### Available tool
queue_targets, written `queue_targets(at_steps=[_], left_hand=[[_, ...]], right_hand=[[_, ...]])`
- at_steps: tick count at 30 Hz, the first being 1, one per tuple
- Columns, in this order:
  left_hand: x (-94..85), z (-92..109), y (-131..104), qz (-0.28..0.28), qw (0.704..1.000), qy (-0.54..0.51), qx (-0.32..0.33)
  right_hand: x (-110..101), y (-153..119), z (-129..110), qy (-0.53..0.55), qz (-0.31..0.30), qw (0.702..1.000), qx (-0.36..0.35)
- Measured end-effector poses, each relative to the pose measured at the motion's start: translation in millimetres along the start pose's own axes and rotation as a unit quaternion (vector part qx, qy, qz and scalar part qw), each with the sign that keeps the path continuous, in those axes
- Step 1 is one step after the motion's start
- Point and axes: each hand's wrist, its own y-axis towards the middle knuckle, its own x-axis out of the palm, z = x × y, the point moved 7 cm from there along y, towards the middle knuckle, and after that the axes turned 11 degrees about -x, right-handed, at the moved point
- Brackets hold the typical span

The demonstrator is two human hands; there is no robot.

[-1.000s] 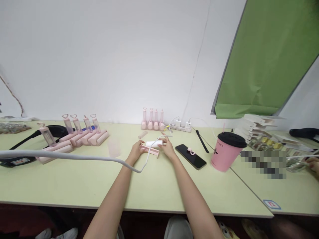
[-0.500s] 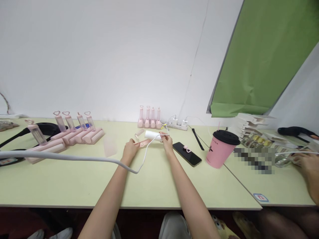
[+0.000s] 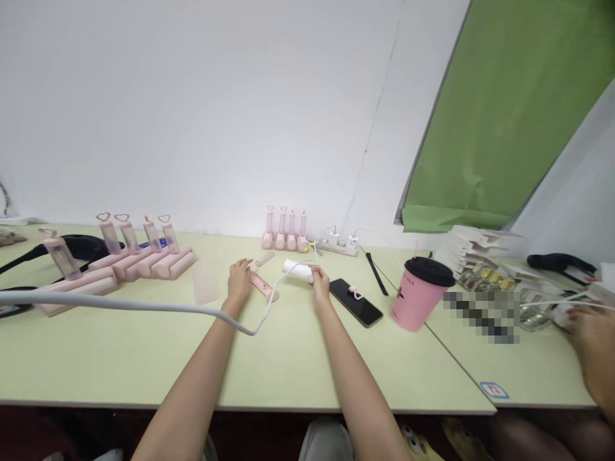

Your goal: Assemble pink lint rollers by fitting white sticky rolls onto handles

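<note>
The left hand (image 3: 238, 280) grips the pink part (image 3: 262, 284) and the right hand (image 3: 319, 282) grips the white cylinder (image 3: 298, 270); these pieces are apart and unjoined, with a loose tube (image 3: 264, 259) just beyond the left grip. Upright pink units appear assembled: five well left of the left grip (image 3: 64, 259), four beyond both grips (image 3: 282, 224). Right of the right grip, the lidded cup (image 3: 416, 301) hides its contents.

upright tubes (image 3: 63, 259): 9; white cylinder (image 3: 298, 271): 1; phone (image 3: 368, 312): 1; cup (image 3: 416, 301): 1
</note>
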Motion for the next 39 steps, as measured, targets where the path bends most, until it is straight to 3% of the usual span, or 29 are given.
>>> queue_targets(at_steps=[3,6,9,12,17,21,26,29,31,34,37,39], left_hand=[[28.5,-19.8,21.4,-0.125,0.991,-0.026,-0.041],[42.9,-31.0,28.1,-0.167,0.983,-0.015,-0.07],[42.1,-30.6,22.1,-0.149,0.988,0.029,-0.039],[30.3,-25.2,12.9,-0.096,0.991,0.091,0.014],[11.7,-15.8,3.4,-0.048,0.98,0.19,0.021],[7.4,2.1,-3.6,-0.029,0.983,0.175,0.054],[21.2,1.7,-8.7,-0.089,0.986,0.135,0.043],[24.9,0.2,-9.2,-0.105,0.985,0.132,0.048],[20.5,6.8,-8.6,-0.086,0.991,0.08,0.06],[11.7,22.3,-8.4,-0.074,0.988,-0.128,0.037],[16.3,41.3,-13.4,-0.122,0.933,-0.337,-0.002],[22.6,51.5,-18.8,-0.143,0.912,-0.384,-0.013]], right_hand=[[-1.6,2.9,9.6,-0.013,-0.002,1.0,-0.018],[-1.4,9.2,20.6,-0.023,-0.007,0.999,-0.032],[0.7,14.2,30.9,-0.031,-0.019,0.999,-0.035],[5.2,16.2,34.4,-0.012,-0.049,0.997,-0.051],[13.0,15.1,23.7,0.047,-0.115,0.988,-0.097],[18.2,11.1,11.2,0.079,-0.158,0.976,-0.124],[24.6,3.8,-4.2,0.035,-0.222,0.955,-0.193],[22.3,4.1,-4.4,0.021,-0.207,0.96,-0.187],[20.6,4.5,-2.2,0.018,-0.192,0.966,-0.17],[21.4,3.4,-1.9,0.017,-0.19,0.967,-0.17],[22.8,3.6,-1.2,0.025,-0.189,0.967,-0.167],[24.3,4.5,-0.2,0.034,-0.192,0.967,-0.161]])
